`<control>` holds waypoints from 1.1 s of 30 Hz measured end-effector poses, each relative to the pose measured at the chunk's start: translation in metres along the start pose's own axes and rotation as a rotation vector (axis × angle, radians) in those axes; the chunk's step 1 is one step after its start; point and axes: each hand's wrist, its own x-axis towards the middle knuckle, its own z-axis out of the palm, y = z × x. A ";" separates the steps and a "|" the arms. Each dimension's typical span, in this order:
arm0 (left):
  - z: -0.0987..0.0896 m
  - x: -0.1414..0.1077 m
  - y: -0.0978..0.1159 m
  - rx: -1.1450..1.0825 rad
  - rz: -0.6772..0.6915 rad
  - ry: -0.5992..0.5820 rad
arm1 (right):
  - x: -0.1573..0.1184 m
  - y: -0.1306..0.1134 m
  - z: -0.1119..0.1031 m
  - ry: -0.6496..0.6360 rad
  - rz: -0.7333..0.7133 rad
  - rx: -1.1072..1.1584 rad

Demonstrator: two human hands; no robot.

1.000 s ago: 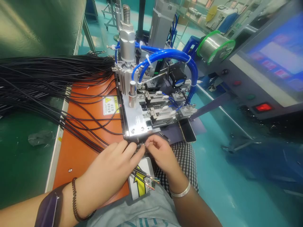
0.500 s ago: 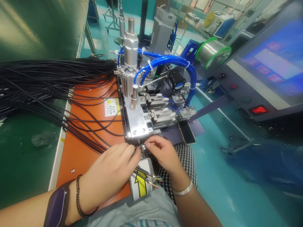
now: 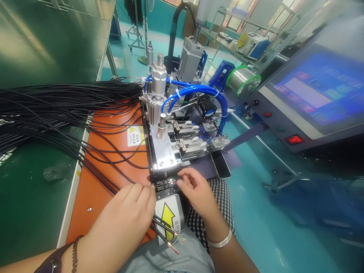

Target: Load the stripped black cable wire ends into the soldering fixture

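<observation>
My left hand [image 3: 129, 210] is closed around black cables [image 3: 159, 226]. Their stripped ends, with thin coloured wires, stick out below the fingers over a yellow-arrow label [image 3: 168, 216]. The left fingertips rest at the left end of a black track [image 3: 162, 185] at the front of the machine [image 3: 165, 149], where one cable lies along it. A small shiny metal connector [image 3: 171, 181] sits at the track's right part. Right beside it is my right hand [image 3: 197, 193], with fingers curled, thumb and fingertips apart and nothing visible between them.
Many black cables [image 3: 71, 98] spread from the green table [image 3: 57, 204] over the orange base plate [image 3: 113, 132]. Blue air hoses [image 3: 199, 89] arch over the machine. A phone [image 3: 220, 165] lies to its right. A control screen [image 3: 321, 91] and a solder wire spool [image 3: 243, 80] stand beyond.
My left hand has shifted left and down along the track with the cables, uncovering part of it. The right fingers have parted slightly from the connector. The head view has tilted up.
</observation>
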 end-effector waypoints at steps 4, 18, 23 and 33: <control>-0.001 -0.001 -0.002 -0.060 -0.024 -0.033 | -0.021 -0.016 -0.013 -0.376 -0.527 -0.213; 0.021 0.005 -0.031 -0.092 -0.083 0.059 | -0.018 -0.009 0.002 -0.289 -0.680 -0.187; 0.016 0.005 -0.027 -0.095 -0.035 0.130 | -0.014 -0.006 0.010 -0.057 -0.504 -0.098; 0.017 0.004 -0.020 -0.306 0.061 0.250 | -0.012 -0.001 0.021 0.020 -0.439 -0.015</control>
